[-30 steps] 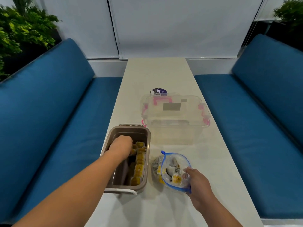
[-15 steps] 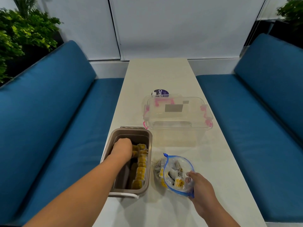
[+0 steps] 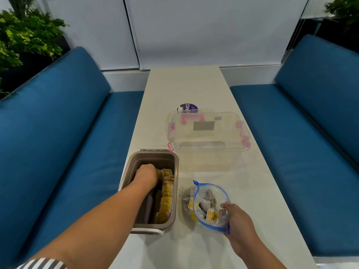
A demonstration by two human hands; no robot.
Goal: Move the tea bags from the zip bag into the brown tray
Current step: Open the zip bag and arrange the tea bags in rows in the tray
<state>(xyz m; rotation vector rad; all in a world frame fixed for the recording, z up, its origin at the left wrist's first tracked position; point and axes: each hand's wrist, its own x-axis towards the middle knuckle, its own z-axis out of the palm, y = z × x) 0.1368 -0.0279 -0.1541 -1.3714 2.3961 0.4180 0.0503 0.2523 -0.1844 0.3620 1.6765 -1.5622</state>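
The brown tray (image 3: 175, 193) stands on the white table near its left edge, with a row of yellow-tagged tea bags (image 3: 165, 200) lined up along its right wall. My left hand (image 3: 146, 174) reaches down inside the tray at the far end of that row, fingers curled down among the tea bags; whether it holds one is hidden. To the right lies the clear zip bag (image 3: 210, 205) with a blue rim, its mouth open and several tea bags inside. My right hand (image 3: 236, 220) grips the bag's near right edge.
A clear plastic box (image 3: 207, 140) with pink latches stands just behind the tray and bag. A purple-lidded tub (image 3: 187, 108) sits behind the box. Blue benches (image 3: 291, 142) flank the narrow table (image 3: 184, 86) on both sides.
My left hand stays in the tray's far end, pressed a little deeper against the tea bags. My right hand keeps its grip on the zip bag. The view has tilted slightly.
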